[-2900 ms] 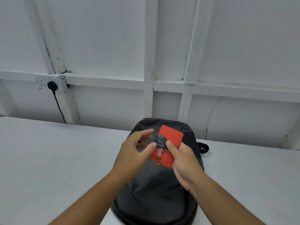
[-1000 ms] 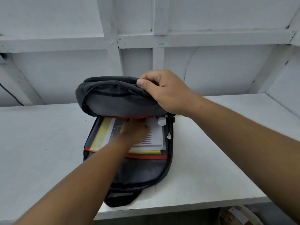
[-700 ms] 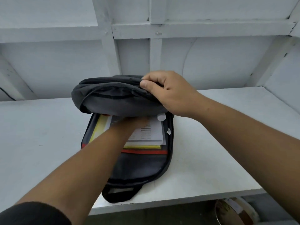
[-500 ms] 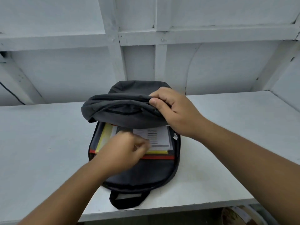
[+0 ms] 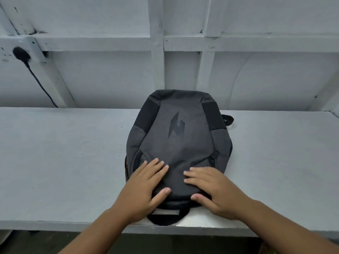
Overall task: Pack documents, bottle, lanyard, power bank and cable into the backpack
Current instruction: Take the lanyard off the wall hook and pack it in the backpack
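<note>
The dark grey backpack lies flat on the white table, its front flap down over the main compartment and its carry handle at the near table edge. My left hand rests flat on the flap's near left part, fingers spread. My right hand lies flat on the near right part, fingers spread too. Neither hand holds anything. The documents and other packed items are hidden under the flap.
A white panelled wall rises behind the table. A black plug and cable sit in a socket at the far left. The table's front edge runs just below my wrists. A strap loop pokes out at the backpack's right.
The flap that my right hand held up has come down over the documents. My left hand has left the compartment. Both hands now lie flat on the flap.
</note>
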### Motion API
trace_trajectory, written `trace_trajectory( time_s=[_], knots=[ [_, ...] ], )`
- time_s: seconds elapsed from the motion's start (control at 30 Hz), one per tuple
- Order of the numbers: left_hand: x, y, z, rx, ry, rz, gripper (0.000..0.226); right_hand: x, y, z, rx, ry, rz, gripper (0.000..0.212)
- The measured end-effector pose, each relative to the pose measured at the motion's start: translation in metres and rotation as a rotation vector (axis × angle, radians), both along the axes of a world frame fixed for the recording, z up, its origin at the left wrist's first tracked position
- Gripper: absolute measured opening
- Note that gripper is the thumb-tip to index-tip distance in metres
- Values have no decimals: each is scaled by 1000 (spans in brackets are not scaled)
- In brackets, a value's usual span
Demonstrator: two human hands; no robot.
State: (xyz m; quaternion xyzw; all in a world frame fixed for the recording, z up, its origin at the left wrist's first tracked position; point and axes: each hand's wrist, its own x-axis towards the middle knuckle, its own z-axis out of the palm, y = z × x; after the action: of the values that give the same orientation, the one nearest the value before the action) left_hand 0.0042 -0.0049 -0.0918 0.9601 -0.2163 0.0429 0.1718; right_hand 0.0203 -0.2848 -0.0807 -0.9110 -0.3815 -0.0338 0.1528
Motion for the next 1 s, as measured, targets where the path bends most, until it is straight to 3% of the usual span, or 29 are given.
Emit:
trace_trajectory(
  time_s=[0.5,0.67,0.8,1.0],
  knots=[
    [-2,-3,-12,-61,-85,30,70,-11,7,-15,92,-29,-98,49],
    [-1,-2,-6,-81,-32,14,76,-14,11,-9,139,-3,-113,45],
    [6,0,21,-222,38,-7,67,-8,19,20,284,20,-148,34],
    [51,-22,116,-561,-46,3,47,22,42,114,678,-62,-348,23]
  ],
)
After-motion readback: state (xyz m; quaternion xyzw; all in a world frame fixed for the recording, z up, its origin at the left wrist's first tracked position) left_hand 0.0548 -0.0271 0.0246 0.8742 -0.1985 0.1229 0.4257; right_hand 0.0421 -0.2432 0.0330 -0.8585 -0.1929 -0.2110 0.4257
